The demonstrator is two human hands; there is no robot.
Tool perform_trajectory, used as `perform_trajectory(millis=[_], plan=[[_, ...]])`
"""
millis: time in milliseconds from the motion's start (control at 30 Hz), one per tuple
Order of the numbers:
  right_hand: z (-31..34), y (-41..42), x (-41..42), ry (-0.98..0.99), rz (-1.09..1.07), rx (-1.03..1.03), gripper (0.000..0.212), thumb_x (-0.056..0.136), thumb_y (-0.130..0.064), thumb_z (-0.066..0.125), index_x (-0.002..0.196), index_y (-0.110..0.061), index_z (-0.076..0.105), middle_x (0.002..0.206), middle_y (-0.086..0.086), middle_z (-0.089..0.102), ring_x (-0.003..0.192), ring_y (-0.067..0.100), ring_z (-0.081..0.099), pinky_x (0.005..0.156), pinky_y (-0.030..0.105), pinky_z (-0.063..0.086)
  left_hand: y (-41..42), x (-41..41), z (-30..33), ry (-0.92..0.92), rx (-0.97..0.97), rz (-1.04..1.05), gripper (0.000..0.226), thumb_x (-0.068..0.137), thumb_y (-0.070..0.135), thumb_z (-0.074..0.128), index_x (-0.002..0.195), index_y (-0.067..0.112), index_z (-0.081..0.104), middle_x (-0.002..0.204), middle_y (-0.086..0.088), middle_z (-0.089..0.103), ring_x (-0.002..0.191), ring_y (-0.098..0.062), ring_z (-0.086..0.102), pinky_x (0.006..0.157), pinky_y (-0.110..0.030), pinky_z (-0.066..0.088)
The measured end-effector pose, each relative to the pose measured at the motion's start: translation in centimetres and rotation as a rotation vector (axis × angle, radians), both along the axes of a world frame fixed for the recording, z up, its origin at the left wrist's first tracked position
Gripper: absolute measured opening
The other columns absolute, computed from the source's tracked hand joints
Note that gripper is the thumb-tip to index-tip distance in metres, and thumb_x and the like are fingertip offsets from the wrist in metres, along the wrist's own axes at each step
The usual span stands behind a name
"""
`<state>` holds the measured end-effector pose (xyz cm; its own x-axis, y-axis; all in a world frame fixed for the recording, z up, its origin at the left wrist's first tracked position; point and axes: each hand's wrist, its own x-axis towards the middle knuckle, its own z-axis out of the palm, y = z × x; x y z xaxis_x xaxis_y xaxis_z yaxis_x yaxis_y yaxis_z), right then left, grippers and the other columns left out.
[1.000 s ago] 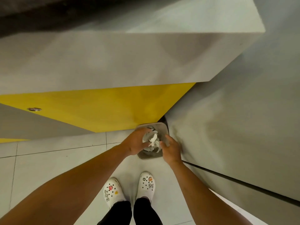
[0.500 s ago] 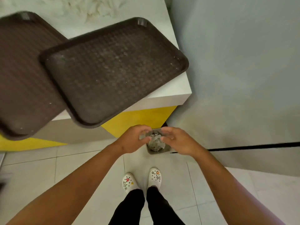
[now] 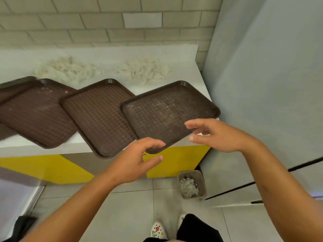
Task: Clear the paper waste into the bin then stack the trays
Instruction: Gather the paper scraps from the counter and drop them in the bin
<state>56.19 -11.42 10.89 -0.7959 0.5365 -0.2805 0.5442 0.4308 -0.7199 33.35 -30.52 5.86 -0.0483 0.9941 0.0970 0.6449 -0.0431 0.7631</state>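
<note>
While both hands are hovering empty, left hand and right hand fingers are spreading loosely around the rightmost tray's near corner

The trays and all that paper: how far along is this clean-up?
Partly done. The bin on the floor already holds crumpled paper. Both hands are empty and open, the left hand and right hand reaching toward the nearest tray. Still left: two piles of paper lie on the counter behind the trays, and the trays lie spread out, overlapping, not stacked.
</note>
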Motion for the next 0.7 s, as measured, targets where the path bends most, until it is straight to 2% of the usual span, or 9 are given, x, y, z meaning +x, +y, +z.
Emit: perform_trajectory(millis=[167, 300, 500, 633, 700], plan=[[3.8, 2.4, -4.4, 0.018, 0.056, 0.092, 0.057, 0.091, -0.045, 0.068, 0.144, -0.038, 0.05, 0.142, -0.019, 0.056, 0.121, 0.0, 0.059, 0.109, 0.035, 0.047, 1.8, -5.9, 3.6, 0.219, 0.015, 0.02, 0.039, 0.092, 0.041, 0.066, 0.13, 0.03, 0.062, 0.128, 0.021, 0.061, 0.121, 0.008, 0.053, 0.105, -0.023, 0.045], [5.8, 5.2, -8.3, 0.012, 0.12, 0.19, 0.055, 0.093, -0.045, 0.066, 0.145, -0.037, 0.05, 0.141, -0.018, 0.057, 0.118, -0.001, 0.06, 0.108, 0.033, 0.048, 5.3, -10.0, 5.6, 0.345, 0.006, 0.05, 0.043, 0.093, 0.045, 0.064, 0.133, 0.032, 0.057, 0.132, 0.019, 0.058, 0.12, 0.007, 0.051, 0.102, -0.016, 0.042], [5.7, 12.5, -14.4, -0.097, 0.224, 0.291, 0.056, 0.095, -0.049, 0.063, 0.146, -0.036, 0.048, 0.142, -0.013, 0.057, 0.114, 0.003, 0.063, 0.11, 0.035, 0.046, 13.1, -15.9, 6.2, 0.392, -0.051, 0.086, 0.05, 0.092, 0.046, 0.064, 0.138, 0.03, 0.053, 0.134, 0.013, 0.058, 0.121, -0.002, 0.054, 0.103, -0.024, 0.045], [4.6, 18.0, -17.9, -0.202, 0.263, 0.318, 0.054, 0.096, -0.049, 0.06, 0.146, -0.033, 0.049, 0.143, -0.008, 0.057, 0.115, 0.008, 0.062, 0.104, 0.028, 0.045, 18.3, -18.7, 5.2, 0.313, -0.118, 0.13, 0.05, 0.091, 0.043, 0.066, 0.138, 0.031, 0.052, 0.13, 0.012, 0.058, 0.115, -0.005, 0.056, 0.094, -0.02, 0.047], [3.6, 20.7, -19.4, -0.255, 0.285, 0.32, 0.055, 0.097, -0.049, 0.06, 0.147, -0.029, 0.049, 0.144, -0.005, 0.056, 0.117, 0.011, 0.06, 0.103, 0.026, 0.043, 20.9, -20.1, 4.2, 0.305, -0.166, 0.126, 0.051, 0.091, 0.043, 0.067, 0.138, 0.031, 0.052, 0.129, 0.012, 0.059, 0.115, -0.007, 0.055, 0.095, -0.023, 0.048]])
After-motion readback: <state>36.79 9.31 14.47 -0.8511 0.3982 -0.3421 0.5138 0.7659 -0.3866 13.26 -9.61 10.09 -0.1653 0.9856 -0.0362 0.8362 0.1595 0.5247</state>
